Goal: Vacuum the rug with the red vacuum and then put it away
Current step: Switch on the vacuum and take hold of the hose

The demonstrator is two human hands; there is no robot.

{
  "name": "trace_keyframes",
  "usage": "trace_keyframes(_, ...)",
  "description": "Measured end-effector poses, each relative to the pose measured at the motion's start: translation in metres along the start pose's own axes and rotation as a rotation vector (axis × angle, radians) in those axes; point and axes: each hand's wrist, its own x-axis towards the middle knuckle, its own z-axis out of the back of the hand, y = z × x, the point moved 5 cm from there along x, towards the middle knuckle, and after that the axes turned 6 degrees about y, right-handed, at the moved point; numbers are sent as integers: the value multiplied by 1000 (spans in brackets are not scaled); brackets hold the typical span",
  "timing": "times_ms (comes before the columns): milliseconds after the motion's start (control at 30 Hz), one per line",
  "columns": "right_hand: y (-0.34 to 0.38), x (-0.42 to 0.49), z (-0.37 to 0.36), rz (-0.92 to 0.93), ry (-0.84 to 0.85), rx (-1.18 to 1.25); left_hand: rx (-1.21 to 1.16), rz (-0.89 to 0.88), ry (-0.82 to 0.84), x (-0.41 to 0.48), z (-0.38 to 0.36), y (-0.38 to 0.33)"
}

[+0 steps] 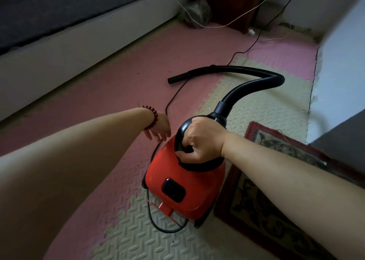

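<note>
**Right hand on the vacuum's handle**

The right hand (pixel 199 139) has its fingers wrapped tight round the black carry handle (pixel 180 133) of the red vacuum (pixel 177 182). The vacuum is over the pink-and-cream foam mats (pixel 128 230), right at the patterned rug's (pixel 276 200) left edge. Its black button panel (pixel 173 190) is too dim to read. The left hand (pixel 158 128), with a red bead bracelet (pixel 152 117), hangs loose-fingered and holds nothing, just beside the black power cord (pixel 169 103). The black hose (pixel 246 82) snakes across the mats.
</note>
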Motion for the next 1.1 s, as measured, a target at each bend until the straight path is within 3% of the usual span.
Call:
trace_keyframes(267,37,57,-22,54,36,88,107,54,-40,-19,18,37)
trace_keyframes(567,40,71,-3,78,-63,135,-71,20,-161,-27,38,64)
trace_keyframes(900,5,36,-12,-103,117,109,-92,-55,-131,-14,26,32)
trace_keyframes(1100,6,37,-13,-18,156,112,-113,-64,-94,-2,23,23)
